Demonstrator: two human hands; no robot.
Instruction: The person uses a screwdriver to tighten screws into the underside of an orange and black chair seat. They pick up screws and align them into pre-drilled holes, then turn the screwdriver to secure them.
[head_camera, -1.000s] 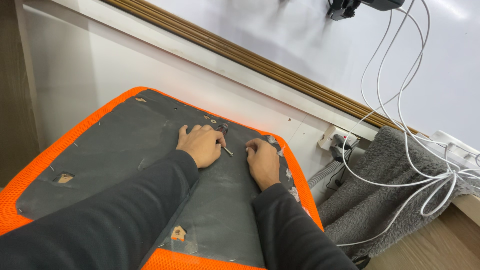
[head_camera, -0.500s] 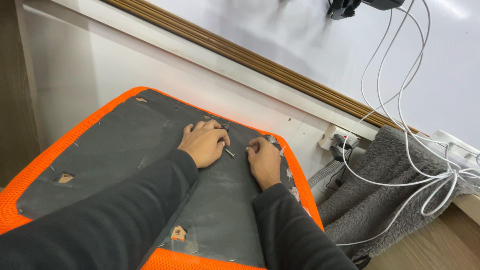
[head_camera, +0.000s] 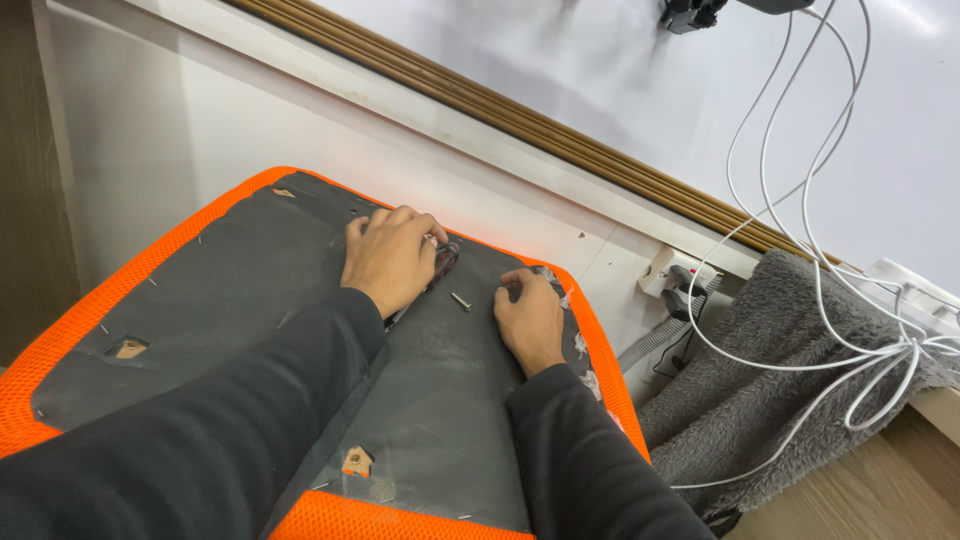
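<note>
An upturned seat cushion lies in front of me, with a grey fabric underside (head_camera: 230, 300) and an orange mesh border (head_camera: 90, 320). My left hand (head_camera: 388, 262) rests near its far edge, fingers curled over a small dark tool (head_camera: 446, 256) that is mostly hidden. My right hand (head_camera: 530, 320) lies beside it to the right, fingers bent down against the grey fabric, with nothing visible in it. A small metal screw (head_camera: 460, 301) lies loose on the fabric between the two hands. Both arms wear dark sleeves.
Wooden patches (head_camera: 130, 348) show through holes in the fabric. A white wall panel with a brown wooden strip (head_camera: 520, 110) stands behind. At right, a grey fluffy blanket (head_camera: 760, 380), white cables (head_camera: 830, 340) and a wall socket (head_camera: 672, 275).
My left hand has shifted slightly toward the seat's far edge, over the dark tool. My right hand and the screw have hardly moved.
</note>
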